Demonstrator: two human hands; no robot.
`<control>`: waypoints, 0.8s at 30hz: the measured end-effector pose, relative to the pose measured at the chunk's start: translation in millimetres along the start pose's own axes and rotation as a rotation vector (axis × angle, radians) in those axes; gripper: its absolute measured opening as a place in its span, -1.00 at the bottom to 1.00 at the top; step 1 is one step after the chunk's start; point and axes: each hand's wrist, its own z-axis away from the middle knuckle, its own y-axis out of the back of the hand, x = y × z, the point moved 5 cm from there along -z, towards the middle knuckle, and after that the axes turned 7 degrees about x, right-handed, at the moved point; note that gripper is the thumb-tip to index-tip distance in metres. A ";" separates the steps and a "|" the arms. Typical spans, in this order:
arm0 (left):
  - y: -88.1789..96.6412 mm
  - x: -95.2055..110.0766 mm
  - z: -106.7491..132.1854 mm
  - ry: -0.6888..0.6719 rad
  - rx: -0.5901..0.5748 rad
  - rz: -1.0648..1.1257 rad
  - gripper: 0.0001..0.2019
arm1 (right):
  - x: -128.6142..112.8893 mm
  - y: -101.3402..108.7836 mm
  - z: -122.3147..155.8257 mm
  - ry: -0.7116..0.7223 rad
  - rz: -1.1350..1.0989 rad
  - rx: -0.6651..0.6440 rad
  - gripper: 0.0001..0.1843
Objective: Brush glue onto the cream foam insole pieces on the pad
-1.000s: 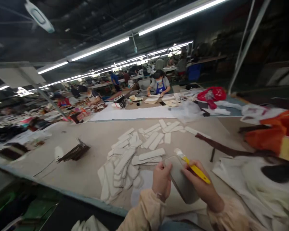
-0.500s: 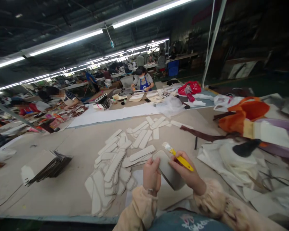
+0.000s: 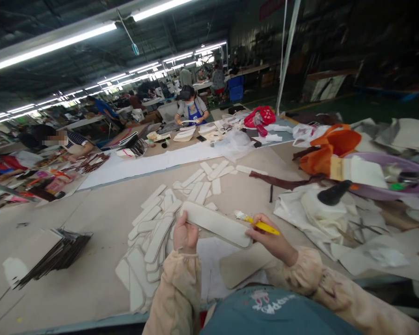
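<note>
A long pale panel with rounded ends (image 3: 216,223) is stretched between my two hands above the table. My left hand (image 3: 186,234) is closed on its left end, thumb on top. With my right hand (image 3: 270,239) I pinch its right end and also hold a brush with a yellow handle (image 3: 265,227). White paste coats the bristles, which point left over the panel's far side. Below lies a larger greyish panel (image 3: 242,265), partly over a white sheet (image 3: 209,260). Left of my left hand is a loose heap of similar pale panels (image 3: 157,242).
A stack of dark-edged pieces (image 3: 56,256) lies at left. On the right are white cloth (image 3: 293,209), a black-topped white container (image 3: 326,200), an orange bag (image 3: 330,149) and a lilac basin (image 3: 415,186). A co-worker in a blue apron (image 3: 194,114) works across the table.
The panel has turned from a steep tilt to lying crosswise, its pale face up. My hands have moved apart to its ends. The whole view has shifted to the right.
</note>
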 end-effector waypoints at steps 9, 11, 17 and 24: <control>13.3 -13.3 -8.1 -0.139 -0.098 -0.046 -0.81 | 6.3 4.3 3.4 -0.031 0.026 0.033 -0.64; 16.6 -14.2 -8.3 -0.139 -0.067 -0.057 -0.82 | 6.0 6.0 4.9 -0.018 0.069 0.035 -0.65; 16.4 -18.5 0.7 -0.142 -0.063 -0.062 -0.85 | 6.2 15.6 9.6 0.044 0.229 0.087 -0.70; 17.5 -24.4 2.7 -0.149 -0.096 -0.058 -0.89 | 3.6 21.6 12.3 0.091 0.309 0.100 -0.72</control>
